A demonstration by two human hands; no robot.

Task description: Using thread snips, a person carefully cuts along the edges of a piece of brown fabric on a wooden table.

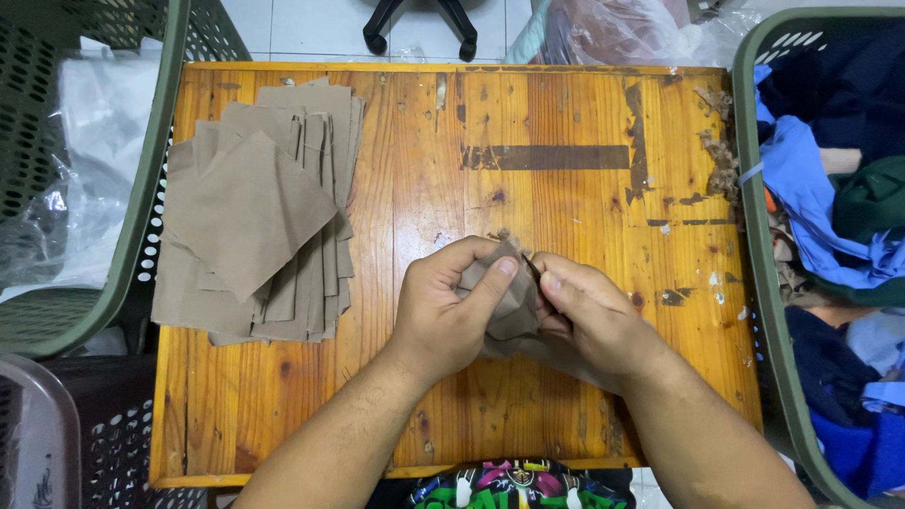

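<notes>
Both hands meet over the middle of a worn wooden table (528, 123). My left hand (443, 306) and my right hand (589, 316) pinch the same small piece of brown-grey fabric (514, 302), bunched up between the fingers. A thin dark tool shows at the right thumb and forefinger; what it is I cannot tell. To the left on the table lies a fanned pile of cut brown-grey fabric pieces (259, 217), apart from the hands.
A green plastic basket (759, 254) at the right holds blue, dark and green clothes. Another green basket (123, 245) at the left holds clear plastic. Fabric scraps (721, 155) lie at the table's right edge. Chair legs (419, 28) stand beyond the far edge.
</notes>
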